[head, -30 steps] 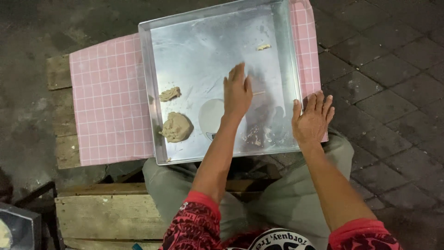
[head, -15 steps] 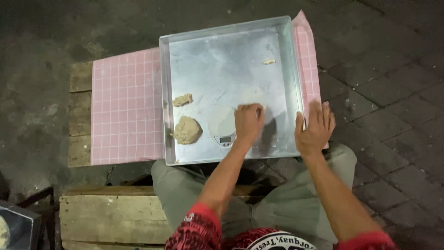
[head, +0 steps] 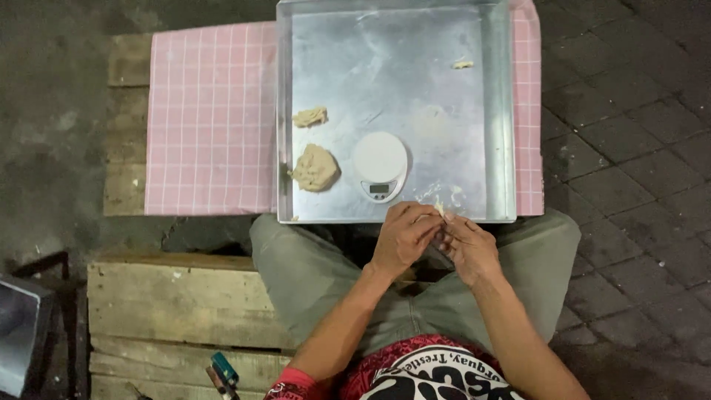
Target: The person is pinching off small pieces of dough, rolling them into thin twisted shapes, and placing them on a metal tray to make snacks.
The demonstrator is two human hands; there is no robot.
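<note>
A square metal tray (head: 489, 111) lies on a pink checked cloth (head: 211, 118). Inside it sit a large dough lump (head: 315, 167), a smaller dough piece (head: 310, 116), a tiny scrap (head: 462, 65) and a round white kitchen scale (head: 380, 166). My left hand (head: 404, 237) and my right hand (head: 468, 248) meet just below the tray's near edge, over my lap. Their fingertips pinch a small bit of dough (head: 440, 210) between them.
The cloth covers a wooden pallet (head: 126, 111). A second wooden pallet (head: 170, 304) lies at my left, with a small lighter (head: 224, 369) on it. Dark paving stones (head: 637, 148) lie to the right. A metal box corner (head: 18, 333) shows at the far left.
Both hands left the tray floor and came together at its near edge. The white scale, covered by the left hand before, is now in plain sight. The camera view moved closer.
</note>
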